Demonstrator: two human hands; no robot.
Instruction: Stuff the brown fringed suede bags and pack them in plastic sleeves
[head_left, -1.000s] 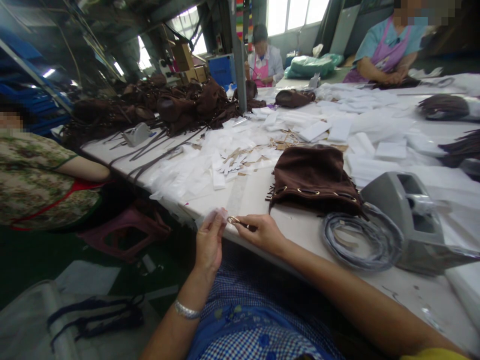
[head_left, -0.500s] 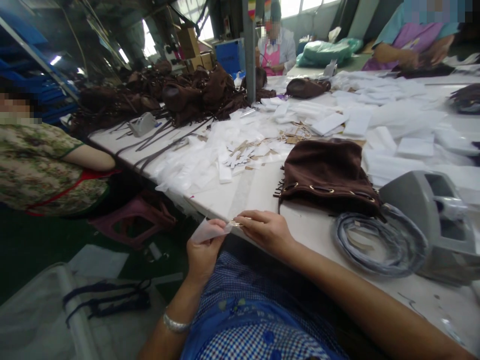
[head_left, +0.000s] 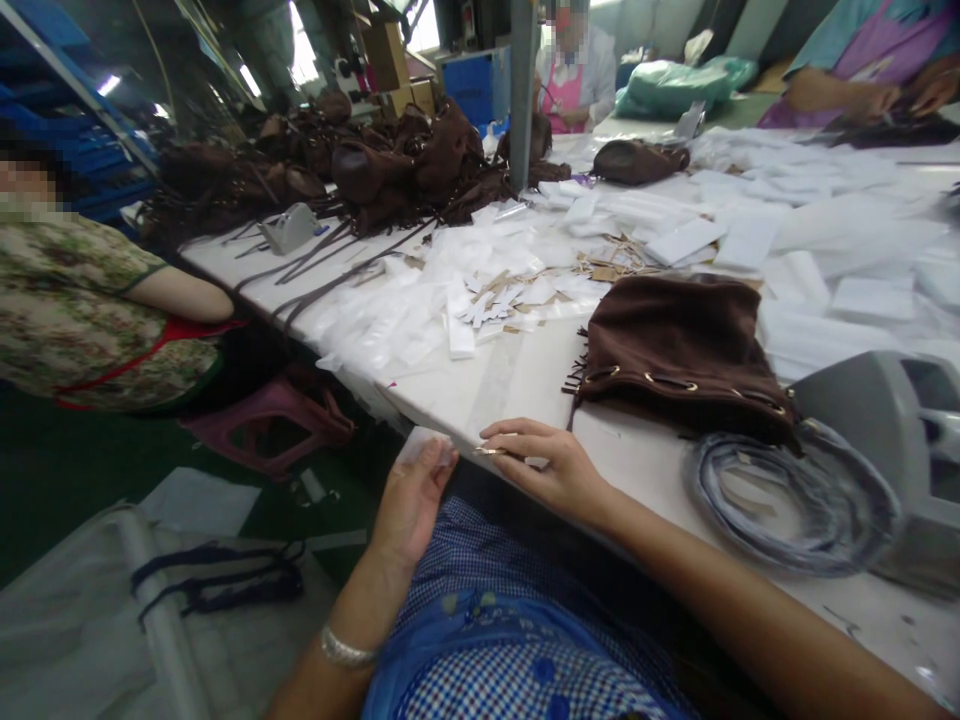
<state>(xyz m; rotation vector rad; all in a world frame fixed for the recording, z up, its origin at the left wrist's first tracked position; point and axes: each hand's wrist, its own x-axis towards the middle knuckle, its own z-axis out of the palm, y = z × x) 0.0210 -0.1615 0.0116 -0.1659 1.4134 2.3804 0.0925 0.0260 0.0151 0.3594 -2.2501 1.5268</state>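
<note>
My left hand (head_left: 412,500) is closed on a small translucent white sheet (head_left: 426,447), thumb pressed on top of it. To its right, my right hand (head_left: 551,465) pinches a small gold-coloured metal piece (head_left: 491,451) between thumb and fingers; its exact kind is too small to make out. Both hands are apart, just off the table's near edge. Closest on the table is a dark brown drawstring bag (head_left: 675,350) with gold eyelets and a fringe, lying on its side beyond my right hand.
A grey tape dispenser (head_left: 877,430) stands at the right, beside a coiled grey strap in plastic (head_left: 795,500). White sheets and paper scraps (head_left: 480,300) cover the table's middle. Brown bags (head_left: 412,165) are piled at the back left. One person (head_left: 90,300) sits at left; two more work across the table.
My hands have moved apart. The white sheet, earlier stretched toward my right hand, is now bunched in my left hand. The view has shifted slightly, so the table things appear further right.
</note>
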